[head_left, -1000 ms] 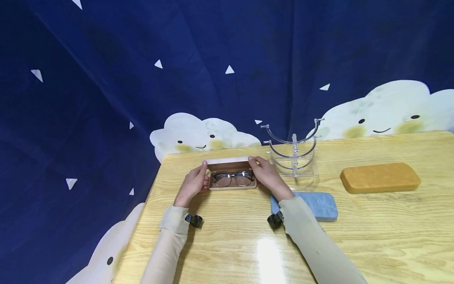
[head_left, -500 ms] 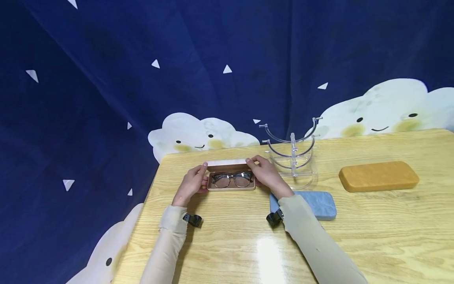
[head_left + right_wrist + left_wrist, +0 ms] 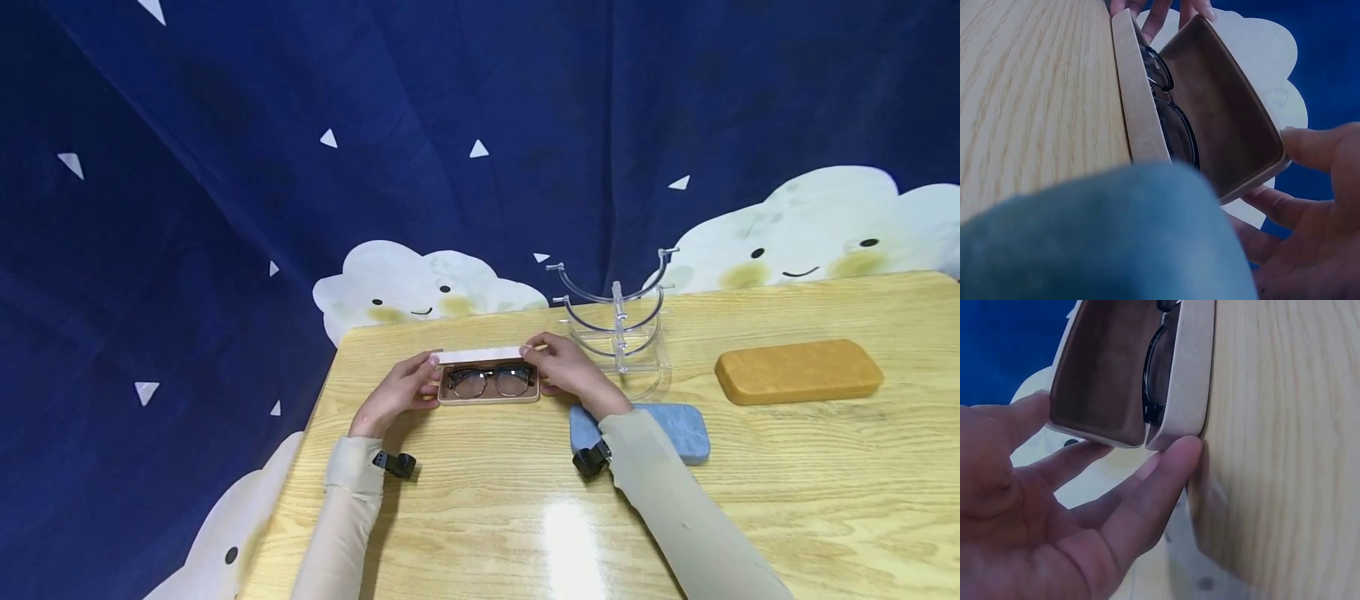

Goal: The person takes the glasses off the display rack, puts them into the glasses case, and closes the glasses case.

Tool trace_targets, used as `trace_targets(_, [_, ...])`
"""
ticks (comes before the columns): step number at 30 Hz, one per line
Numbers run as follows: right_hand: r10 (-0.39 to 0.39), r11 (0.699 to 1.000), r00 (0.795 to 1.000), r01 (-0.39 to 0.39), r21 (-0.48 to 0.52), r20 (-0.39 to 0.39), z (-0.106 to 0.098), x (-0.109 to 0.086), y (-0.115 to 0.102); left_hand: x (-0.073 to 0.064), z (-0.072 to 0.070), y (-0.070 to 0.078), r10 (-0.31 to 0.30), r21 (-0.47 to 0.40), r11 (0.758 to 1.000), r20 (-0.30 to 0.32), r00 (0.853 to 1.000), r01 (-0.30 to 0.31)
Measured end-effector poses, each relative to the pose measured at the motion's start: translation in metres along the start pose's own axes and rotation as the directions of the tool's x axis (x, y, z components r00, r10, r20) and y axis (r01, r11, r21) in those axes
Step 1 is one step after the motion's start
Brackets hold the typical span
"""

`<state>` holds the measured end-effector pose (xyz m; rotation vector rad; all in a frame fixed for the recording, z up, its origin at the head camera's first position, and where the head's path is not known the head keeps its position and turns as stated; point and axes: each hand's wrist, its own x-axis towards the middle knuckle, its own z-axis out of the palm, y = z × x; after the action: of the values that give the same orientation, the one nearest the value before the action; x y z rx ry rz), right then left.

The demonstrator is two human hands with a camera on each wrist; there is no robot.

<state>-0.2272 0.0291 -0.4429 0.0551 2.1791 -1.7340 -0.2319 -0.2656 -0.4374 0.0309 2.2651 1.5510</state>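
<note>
A pale eyeglass case [image 3: 487, 401] lies on the table, its brown-lined lid [image 3: 480, 356] partly raised. Black-rimmed eyeglasses [image 3: 470, 383] rest inside, lenses toward the near side. My left hand [image 3: 397, 389] holds the lid's left end; in the left wrist view the thumb sits at the lid rim [image 3: 1054, 415] and other fingertips touch the corner of the base [image 3: 1190, 381]. At the opposite end, my right hand [image 3: 567, 368] grips the lid, thumb on its rim and fingers behind, as the right wrist view shows [image 3: 1316, 206].
A blue eyeglass case [image 3: 678, 427] lies beside the right forearm and looms in front of the right wrist camera. Behind it stands a clear acrylic display stand [image 3: 619, 333] with curved arms. Farther right is an orange-tan case [image 3: 798, 372]. A dark blue curtain [image 3: 450, 100] hangs behind the table.
The lid has tilted down toward me, lowered by both hands, and now covers more of the case's back. The eyeglasses stay in place inside.
</note>
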Motion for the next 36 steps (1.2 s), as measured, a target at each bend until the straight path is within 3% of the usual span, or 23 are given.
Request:
trace_targets(8, [-0.051, 0.999, 0.998, 0.051, 0.004, 0.041, -0.003, -0.001, 0.003, -0.002, -0.006, -0.005, 0.022, 0.008, 1.0, 0.084, 0.996, -0.023])
trace_targets(12, [-0.081, 0.997, 0.995, 0.081, 0.009, 0.061, -0.006, -0.004, 0.006, -0.003, -0.009, -0.007, 0.035, 0.018, 0.999, 0.098, 0.995, -0.037])
trace_targets(20, [-0.202, 0.969, 0.978, 0.206, -0.138, 0.045, -0.005, -0.007, 0.011, -0.004, -0.013, -0.011, 0.097, 0.181, 0.978, 0.035, 0.995, -0.102])
trace_targets(27, [-0.173, 0.98, 0.985, 0.174, -0.099, 0.019, -0.005, -0.009, 0.007, -0.001, -0.011, -0.007, 0.122, 0.201, 0.972, 0.018, 0.992, -0.123])
trace_targets(36, [-0.181, 0.956, 0.983, 0.186, -0.229, 0.042, -0.002, -0.018, 0.003, -0.004, -0.009, -0.005, 0.084, 0.204, 0.976, -0.002, 0.996, -0.082])
